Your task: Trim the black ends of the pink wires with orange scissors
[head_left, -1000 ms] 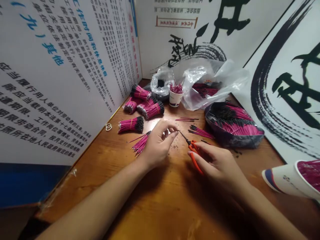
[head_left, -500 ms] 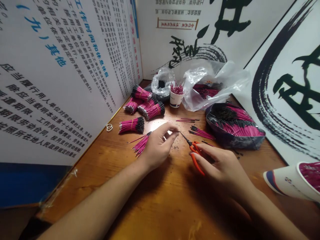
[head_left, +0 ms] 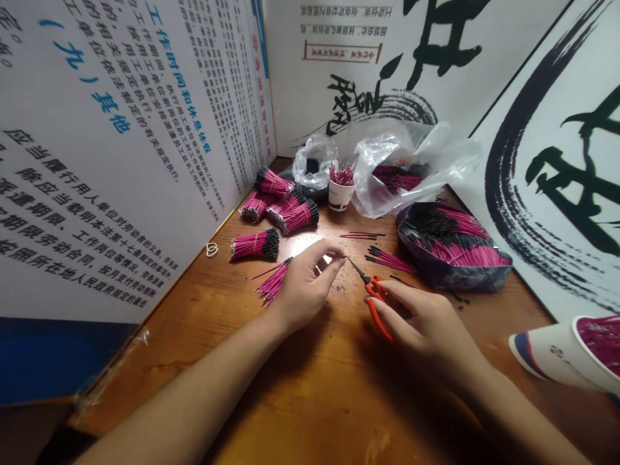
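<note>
My left hand (head_left: 306,284) is closed in a pinch over the wooden table (head_left: 290,387), its thumb and forefinger meeting at the tips of the scissors; what they pinch is too small to name. My right hand (head_left: 421,320) grips orange-handled scissors (head_left: 372,290), blades pointing up-left toward the left fingertips. A loose fan of pink wires with black tips (head_left: 272,281) lies just left of my left hand. More loose pink wires (head_left: 387,258) lie beyond the scissors.
Several banded bundles of pink wires (head_left: 285,210) lie at the back left, with a rubber band (head_left: 211,249) near the printed wall board. A paper cup of wires (head_left: 340,187), plastic bags (head_left: 411,161), a dark tray of wires (head_left: 450,242) and a tipped cup (head_left: 571,352) stand around.
Hardly anything differs; both hands keep their pose, with only a slight shift of the view.
</note>
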Demonstrator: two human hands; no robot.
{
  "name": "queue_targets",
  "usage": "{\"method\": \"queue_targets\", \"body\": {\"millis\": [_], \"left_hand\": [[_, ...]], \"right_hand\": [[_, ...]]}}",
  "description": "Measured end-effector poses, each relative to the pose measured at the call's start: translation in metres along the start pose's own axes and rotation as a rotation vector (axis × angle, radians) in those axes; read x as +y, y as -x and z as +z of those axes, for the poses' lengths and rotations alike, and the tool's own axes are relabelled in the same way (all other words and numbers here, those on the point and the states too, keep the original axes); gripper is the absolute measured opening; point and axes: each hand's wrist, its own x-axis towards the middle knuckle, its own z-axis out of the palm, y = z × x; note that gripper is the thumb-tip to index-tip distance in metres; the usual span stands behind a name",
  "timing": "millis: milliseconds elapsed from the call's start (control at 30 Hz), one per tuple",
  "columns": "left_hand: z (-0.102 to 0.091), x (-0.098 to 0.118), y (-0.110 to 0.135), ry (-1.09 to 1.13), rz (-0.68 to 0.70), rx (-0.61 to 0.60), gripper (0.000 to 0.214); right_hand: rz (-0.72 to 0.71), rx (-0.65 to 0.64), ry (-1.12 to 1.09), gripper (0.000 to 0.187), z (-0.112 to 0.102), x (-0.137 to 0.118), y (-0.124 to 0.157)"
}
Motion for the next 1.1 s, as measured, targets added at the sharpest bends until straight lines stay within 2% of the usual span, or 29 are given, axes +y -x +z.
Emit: {"method": "queue_targets", "body": {"millis": [467, 967, 1100], "left_hand": [[-0.0001, 0.0046, -0.0005, 0.027, -0.014, -0.010, 0.004], [-0.0003, 0.0010, 0.0000, 0.049, -0.020, -0.021, 0.006], [-0.0001, 0.0029, -0.0005, 0.053, -0.036, -0.019, 0.005]], "right_hand": [[0.007, -0.035, -0.027, 0.021, -0.0048, -0.0038, -0.0027], [0.007, 0.017, -0.003, 0.020, -0.0038, -0.0051, -0.0038], [0.004, -0.002, -0.020, 0.020, -0.0039, -0.0052, -0.0031]]}}
